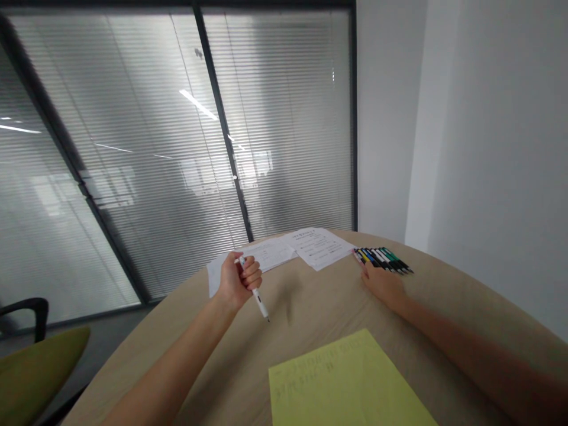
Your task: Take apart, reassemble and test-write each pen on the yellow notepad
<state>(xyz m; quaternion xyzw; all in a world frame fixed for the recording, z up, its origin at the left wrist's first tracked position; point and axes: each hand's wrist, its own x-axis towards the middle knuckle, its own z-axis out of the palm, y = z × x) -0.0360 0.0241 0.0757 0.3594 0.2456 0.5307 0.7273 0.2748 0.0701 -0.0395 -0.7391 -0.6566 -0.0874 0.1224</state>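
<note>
My left hand (239,279) is wrapped in a fist around a white pen (261,304), held above the table with its dark tip pointing down. At the right of the table a row of pens (382,260) lies side by side, with yellow, blue, white, black and green barrels. My right hand (382,285) rests at the row's near left side, its fingers closed on the leftmost pen (357,255), which looks pinkish and is mostly covered by them. A yellow sheet of paper (341,378) with faint handwriting lies close to me.
White printed sheets (322,247) lie overlapping along the far side of the round wooden table (328,302). Beyond stands a glass partition with blinds (284,130); a white wall (497,148) is at the right. A green chair (39,373) with a black armrest is at the lower left.
</note>
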